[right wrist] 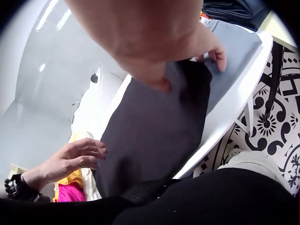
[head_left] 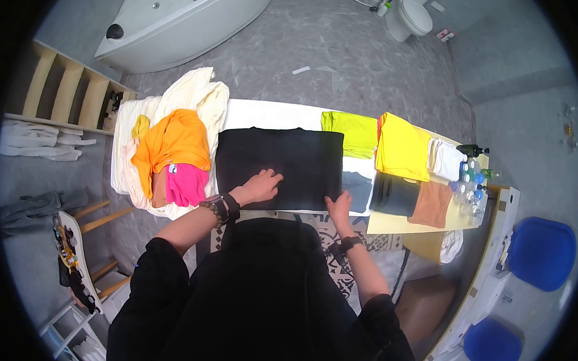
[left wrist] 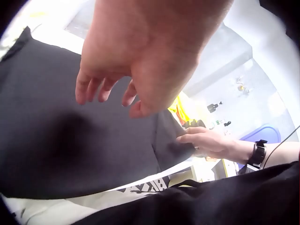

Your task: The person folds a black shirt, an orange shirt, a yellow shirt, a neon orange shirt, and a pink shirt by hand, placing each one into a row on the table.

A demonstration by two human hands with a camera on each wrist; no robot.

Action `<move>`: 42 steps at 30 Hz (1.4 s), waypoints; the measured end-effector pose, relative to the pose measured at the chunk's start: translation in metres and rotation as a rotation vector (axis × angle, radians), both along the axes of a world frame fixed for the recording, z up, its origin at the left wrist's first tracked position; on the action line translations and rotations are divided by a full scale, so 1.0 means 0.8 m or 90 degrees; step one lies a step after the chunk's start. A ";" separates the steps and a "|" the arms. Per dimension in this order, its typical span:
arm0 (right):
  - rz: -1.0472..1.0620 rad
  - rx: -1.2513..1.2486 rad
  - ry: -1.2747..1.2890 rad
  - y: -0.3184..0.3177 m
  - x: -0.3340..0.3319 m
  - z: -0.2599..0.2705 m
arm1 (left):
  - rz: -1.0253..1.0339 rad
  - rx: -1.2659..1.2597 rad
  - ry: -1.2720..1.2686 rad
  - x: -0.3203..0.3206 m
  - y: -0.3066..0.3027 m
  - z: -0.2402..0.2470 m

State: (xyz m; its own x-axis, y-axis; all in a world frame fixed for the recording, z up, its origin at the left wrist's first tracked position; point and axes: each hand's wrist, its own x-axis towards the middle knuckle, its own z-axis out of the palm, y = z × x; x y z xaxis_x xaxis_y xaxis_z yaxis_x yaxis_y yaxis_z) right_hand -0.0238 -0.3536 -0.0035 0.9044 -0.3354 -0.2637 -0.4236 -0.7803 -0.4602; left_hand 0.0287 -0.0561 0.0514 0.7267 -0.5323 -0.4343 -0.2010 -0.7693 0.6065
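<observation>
A black folded garment (head_left: 280, 164) lies spread in a wide rectangle on the white table, in front of the person. My left hand (head_left: 260, 184) is over its left-middle part, fingers loosely bent and holding nothing; the left wrist view shows this hand (left wrist: 136, 70) above the dark cloth. At the near right corner, my right hand (head_left: 339, 206) pinches the garment's edge. In the right wrist view the thumb (right wrist: 161, 85) of that hand lies on the cloth, and its fingers reach past the side edge. A grey-blue folded cloth (right wrist: 236, 51) lies just beyond that edge.
Orange (head_left: 176, 138) and pink clothes (head_left: 187, 184) are heaped on cream fabric (head_left: 203, 95) at left. Folded lime (head_left: 351, 133), yellow (head_left: 401, 146), dark (head_left: 393, 195) and brown pieces (head_left: 430, 203) lie at right, beside several bottles (head_left: 473, 180). Blue stools (head_left: 541, 253) stand further right.
</observation>
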 end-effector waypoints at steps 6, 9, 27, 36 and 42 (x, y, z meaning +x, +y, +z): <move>-0.026 0.175 0.007 0.000 0.012 0.010 | -0.031 0.014 0.014 0.010 -0.008 0.000; 0.081 0.245 -0.010 0.010 0.033 0.038 | 0.132 -0.078 0.073 0.024 -0.023 -0.004; 0.514 0.350 0.024 0.144 0.038 0.181 | 0.388 -0.088 0.116 0.092 -0.019 -0.047; 0.537 0.360 0.019 0.142 0.034 0.186 | 0.575 -0.290 0.050 0.083 0.040 -0.073; 0.559 0.349 0.010 0.138 0.031 0.183 | 0.615 -0.300 0.033 0.071 0.046 -0.062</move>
